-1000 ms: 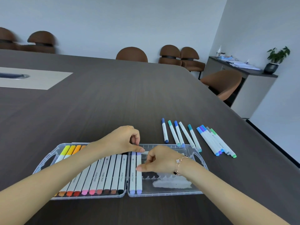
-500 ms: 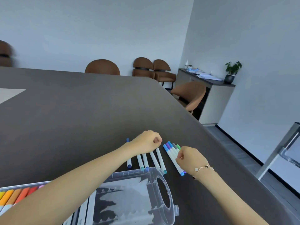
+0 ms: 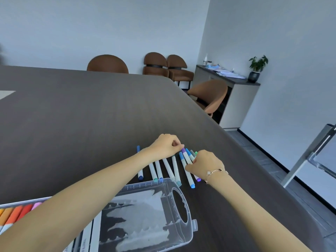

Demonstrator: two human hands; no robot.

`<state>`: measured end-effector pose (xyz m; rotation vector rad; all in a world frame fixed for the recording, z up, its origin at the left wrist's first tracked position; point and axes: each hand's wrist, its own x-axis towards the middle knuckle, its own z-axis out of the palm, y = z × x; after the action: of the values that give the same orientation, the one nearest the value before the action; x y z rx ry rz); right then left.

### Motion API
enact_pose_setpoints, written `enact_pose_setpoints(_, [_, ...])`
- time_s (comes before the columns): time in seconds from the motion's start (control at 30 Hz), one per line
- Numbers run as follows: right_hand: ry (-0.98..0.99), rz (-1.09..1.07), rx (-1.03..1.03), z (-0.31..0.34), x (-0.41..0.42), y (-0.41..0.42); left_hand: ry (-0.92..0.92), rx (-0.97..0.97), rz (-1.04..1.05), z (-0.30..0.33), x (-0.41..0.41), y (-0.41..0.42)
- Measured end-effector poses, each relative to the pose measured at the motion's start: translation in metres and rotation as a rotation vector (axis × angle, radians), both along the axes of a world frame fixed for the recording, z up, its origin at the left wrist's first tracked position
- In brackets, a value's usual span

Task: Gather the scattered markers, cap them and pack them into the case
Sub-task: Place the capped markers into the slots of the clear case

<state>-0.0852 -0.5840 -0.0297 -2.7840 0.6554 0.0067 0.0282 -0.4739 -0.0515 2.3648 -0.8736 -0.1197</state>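
Both our hands are on the loose markers (image 3: pixel 169 168) lying on the bench (image 3: pixel 91 115), just past the open case (image 3: pixel 145 215) at its 1 o'clock. Our left hand (image 3: pixel 164 146) pinches the purple marker (image 3: pixel 186 155) at its far cap, and our right hand (image 3: pixel 207 164) has its fingers curled round the same bunch.

Case (image 3: pixel 183 231) at lower centre on the table (image 3: pixel 81 115), markers packed in its left part (image 3: pixel 16 213). Loose markers (image 3: pixel 169 170) in a row just above the case. Left hand (image 3: pixel 166 147) and right hand (image 3: pixel 207 163) over that row's right end. Chairs (image 3: pixel 163 64) and sideboard (image 3: pixel 234 95) behind, upper right
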Motion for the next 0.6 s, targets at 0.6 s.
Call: enact_pose_setpoints(0.6, [0.223,0.519,0.460,0.003,-0.054,0.157,0.045,0.142,0.131,0.021,-0.101,0.204])
